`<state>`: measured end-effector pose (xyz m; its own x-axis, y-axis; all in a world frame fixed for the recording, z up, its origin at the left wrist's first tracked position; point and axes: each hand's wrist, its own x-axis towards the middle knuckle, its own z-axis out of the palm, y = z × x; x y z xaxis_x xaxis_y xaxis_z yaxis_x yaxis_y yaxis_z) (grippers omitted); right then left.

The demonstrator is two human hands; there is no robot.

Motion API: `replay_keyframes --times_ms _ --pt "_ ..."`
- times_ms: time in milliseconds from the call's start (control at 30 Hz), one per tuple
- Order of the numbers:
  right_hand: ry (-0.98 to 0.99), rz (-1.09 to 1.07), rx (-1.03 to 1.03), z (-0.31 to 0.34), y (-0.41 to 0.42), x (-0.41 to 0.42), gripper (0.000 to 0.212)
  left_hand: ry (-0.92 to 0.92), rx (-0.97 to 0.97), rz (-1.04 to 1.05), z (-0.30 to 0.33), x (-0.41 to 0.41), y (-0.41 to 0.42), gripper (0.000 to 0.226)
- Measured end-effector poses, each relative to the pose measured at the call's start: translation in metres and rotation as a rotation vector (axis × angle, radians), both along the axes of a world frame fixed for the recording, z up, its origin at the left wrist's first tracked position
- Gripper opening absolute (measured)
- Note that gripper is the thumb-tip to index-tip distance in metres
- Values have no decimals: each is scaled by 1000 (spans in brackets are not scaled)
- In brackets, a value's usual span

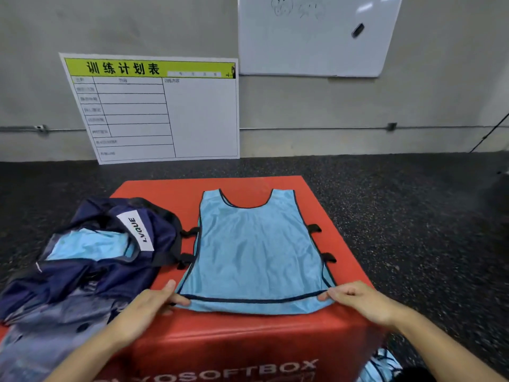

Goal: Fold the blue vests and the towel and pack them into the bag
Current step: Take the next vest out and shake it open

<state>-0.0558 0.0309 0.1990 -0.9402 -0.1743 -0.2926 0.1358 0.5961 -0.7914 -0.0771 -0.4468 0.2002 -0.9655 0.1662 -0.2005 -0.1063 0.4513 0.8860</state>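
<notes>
The light blue mesh vest lies spread flat on top of the red soft box, neck hole away from the person, dark trim running round its edges and black side straps poking out on both sides. Left hand pinches the near left corner of the hem, thumb on top of the fabric, fingers curled under the edge. Right hand does the same at the near right corner, fingertips clamped on the hem just where the dark trim turns. Between the two hands the hem runs straight and taut along the near edge of the box top.

Out beyond the left fingers, the navy bag slumps open on the left side of the box, a white LVQUE label on it and light blue fabric showing inside its mouth. Below the right wrist, down by the floor, more light blue cloth peeks out beside the box. Far past the fingertips, a training schedule board leans against the grey wall, with a whiteboard to its right.
</notes>
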Motion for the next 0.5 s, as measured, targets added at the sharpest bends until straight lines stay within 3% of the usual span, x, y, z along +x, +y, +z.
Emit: replay_keyframes --times_ms 233,300,400,500 --pt "-46 71 25 5 4 12 25 -88 -115 -113 -5 11 0 63" --pt "-86 145 31 4 10 12 26 -128 -168 -208 -1 13 -2 74" --pt "-144 292 73 12 16 9 34 -204 -247 -348 14 9 -7 92" --pt "-141 299 32 29 1 -4 49 -163 -314 -414 33 -5 6 86"
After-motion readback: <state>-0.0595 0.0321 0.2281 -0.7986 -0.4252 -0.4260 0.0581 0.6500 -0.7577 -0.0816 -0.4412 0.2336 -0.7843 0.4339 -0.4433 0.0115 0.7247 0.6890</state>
